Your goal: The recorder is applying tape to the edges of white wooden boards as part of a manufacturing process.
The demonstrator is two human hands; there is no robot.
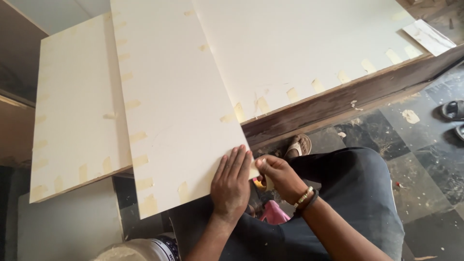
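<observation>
Cream laminate sheet (179,111): lies flat and slanted across the counter, its near corner jutting past the edge toward the person; short strips of masking tape line its rim.
Left hand (231,186): pressed palm-down, fingers spread and flat, on the near corner of the cream laminate sheet; the grip is wide and clasps nothing.
Right hand (278,175): just beside the left, at the sheet's near edge; the grip is narrow, thumb and fingertips pinched on a tape strip (256,164) at that corner, with the tape roll (265,183) showing beneath the palm.
Wrist: a beaded bracelet (304,195) and a dark band sit on the right wrist.
Second board (79,106): cream-faced, to the left and partly under the sheet, its lower edge taped too.
Large panel (299,43): pale, to the right under the sheet, taped along its front edge.
Counter (338,104): dark worn wood front, showing below the large panel.
Floor (425,159): dark tiles flecked with dust and scraps; a sandalled foot (298,145) by the counter base, dark sandals (454,113) at far right.
Bucket (145,249): white rim at the bottom, near the left forearm.
Pink object (273,212): below the hands; I cannot tell what it is.
</observation>
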